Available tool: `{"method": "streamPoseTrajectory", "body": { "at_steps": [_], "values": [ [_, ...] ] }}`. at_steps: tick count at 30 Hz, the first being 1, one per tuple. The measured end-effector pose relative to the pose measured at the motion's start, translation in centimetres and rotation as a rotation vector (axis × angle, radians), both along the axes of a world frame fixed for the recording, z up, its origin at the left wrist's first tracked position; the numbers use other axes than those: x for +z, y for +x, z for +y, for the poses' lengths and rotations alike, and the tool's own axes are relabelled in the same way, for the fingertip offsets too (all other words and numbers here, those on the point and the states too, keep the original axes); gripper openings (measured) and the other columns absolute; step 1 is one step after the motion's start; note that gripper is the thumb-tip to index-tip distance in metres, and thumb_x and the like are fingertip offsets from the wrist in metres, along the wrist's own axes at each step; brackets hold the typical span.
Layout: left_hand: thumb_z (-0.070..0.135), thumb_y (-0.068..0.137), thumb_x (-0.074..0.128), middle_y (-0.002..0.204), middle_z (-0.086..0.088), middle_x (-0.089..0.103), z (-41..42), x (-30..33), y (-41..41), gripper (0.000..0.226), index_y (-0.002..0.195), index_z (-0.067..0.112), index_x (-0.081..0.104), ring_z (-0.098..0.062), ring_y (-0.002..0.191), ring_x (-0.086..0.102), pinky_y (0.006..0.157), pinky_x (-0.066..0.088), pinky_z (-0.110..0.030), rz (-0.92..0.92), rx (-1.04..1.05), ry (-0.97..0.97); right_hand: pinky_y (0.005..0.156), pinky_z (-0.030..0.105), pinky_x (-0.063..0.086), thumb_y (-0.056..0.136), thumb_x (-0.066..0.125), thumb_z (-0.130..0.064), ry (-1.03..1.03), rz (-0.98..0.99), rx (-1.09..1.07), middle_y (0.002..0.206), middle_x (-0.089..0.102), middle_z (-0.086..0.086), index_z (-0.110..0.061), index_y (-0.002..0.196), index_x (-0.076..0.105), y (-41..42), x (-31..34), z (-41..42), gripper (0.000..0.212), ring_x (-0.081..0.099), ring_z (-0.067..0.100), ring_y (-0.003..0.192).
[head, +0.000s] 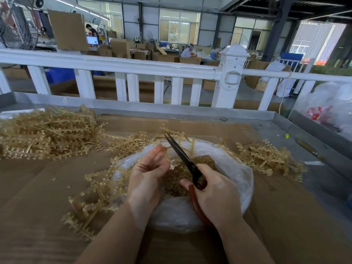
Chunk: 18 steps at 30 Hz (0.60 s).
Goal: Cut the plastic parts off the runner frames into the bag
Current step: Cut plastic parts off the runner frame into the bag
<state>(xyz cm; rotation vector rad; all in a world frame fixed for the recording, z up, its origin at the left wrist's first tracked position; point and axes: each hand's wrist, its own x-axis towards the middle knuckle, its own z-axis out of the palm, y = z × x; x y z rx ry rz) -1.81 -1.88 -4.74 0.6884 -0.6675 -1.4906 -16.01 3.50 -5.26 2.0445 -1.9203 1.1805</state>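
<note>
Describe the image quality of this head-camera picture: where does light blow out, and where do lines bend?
Head view: daylight blows out the far windows; wide-angle distortion bows the white railing; the clear bag shows soft sheen; the left hand, right hand and scissors are evenly lit and sharp.

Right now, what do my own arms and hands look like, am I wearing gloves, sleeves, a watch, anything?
Nothing is worn that shows. The left hand and right hand are both bare, with no gloves, rings or tape visible. Both forearms are uncovered to the bottom edge of the view, so no sleeve or cuff appears. No watch, bracelet or band shows at either wrist, and no markings are visible.
</note>
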Motion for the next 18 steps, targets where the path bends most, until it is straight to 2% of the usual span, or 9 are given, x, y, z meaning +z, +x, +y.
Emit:
{"method": "streamPoseTrajectory", "body": {
  "at_steps": [3,6,7,10,12,15,18],
  "values": [
    [-0.008,0.058,0.063,0.106,-0.001,0.070,-0.20,0.03,0.16,0.055,0.106,0.017,0.068,-0.006,0.101,0.064,0.071,0.054,-0.017,0.055,0.017,0.007,0.062,0.021,0.049,0.078,0.059,-0.060,-0.003,-0.008,0.009,0.073,0.063,-0.011,-0.028,0.098,0.063,0.00,0.04,0.08,0.038,0.059,0.005,0.070],
    [-0.005,0.060,0.064,0.114,-0.007,0.067,-0.23,0.10,0.22,0.059,0.117,0.011,0.063,-0.015,0.106,0.064,0.076,0.057,-0.021,0.132,0.038,0.006,0.069,0.021,0.049,0.079,0.057,-0.061,0.025,0.008,0.037,0.079,0.064,-0.012,-0.029,0.100,0.063,0.05,-0.02,0.23,0.038,0.059,0.005,0.077],
    [-0.004,0.060,0.065,0.111,-0.007,0.069,-0.24,0.06,0.23,0.058,0.116,0.011,0.063,-0.017,0.105,0.066,0.076,0.057,-0.022,0.146,0.047,0.003,0.070,0.020,0.048,0.079,0.057,-0.061,0.027,0.010,0.040,0.081,0.065,-0.012,-0.029,0.101,0.063,0.05,-0.04,0.27,0.039,0.059,0.005,0.079],
    [-0.006,0.058,0.065,0.088,0.003,0.075,-0.19,0.03,0.28,0.052,0.107,0.013,0.064,-0.011,0.082,0.072,0.063,0.056,-0.019,0.120,0.079,-0.022,0.072,0.022,0.049,0.079,0.056,-0.061,0.032,0.005,0.043,0.082,0.065,-0.011,-0.029,0.103,0.063,0.13,0.01,0.29,0.040,0.060,0.006,0.080],
    [-0.008,0.056,0.064,0.080,0.005,0.075,-0.24,0.00,0.22,0.054,0.106,0.013,0.063,-0.010,0.073,0.071,0.059,0.055,-0.018,0.111,0.090,-0.028,0.070,0.020,0.048,0.079,0.059,-0.059,0.027,0.014,0.037,0.081,0.065,-0.012,-0.029,0.101,0.063,0.16,0.06,0.26,0.038,0.060,0.005,0.079],
    [-0.010,0.056,0.064,0.080,0.005,0.075,-0.36,-0.12,0.21,0.057,0.109,0.012,0.062,-0.010,0.073,0.071,0.060,0.055,-0.018,0.105,0.095,-0.037,0.067,0.014,0.044,0.078,0.065,-0.055,0.017,0.021,0.040,0.079,0.065,-0.014,-0.029,0.099,0.064,0.15,0.00,0.23,0.034,0.060,0.005,0.077],
    [-0.011,0.058,0.062,0.095,0.000,0.073,-0.49,-0.26,0.28,0.056,0.110,0.010,0.062,-0.012,0.083,0.071,0.065,0.055,-0.018,0.122,0.108,-0.034,0.067,0.015,0.045,0.078,0.057,-0.061,0.031,0.048,0.049,0.082,0.065,-0.015,-0.032,0.101,0.063,0.19,-0.15,0.22,0.038,0.060,0.005,0.080]
  ]
}}
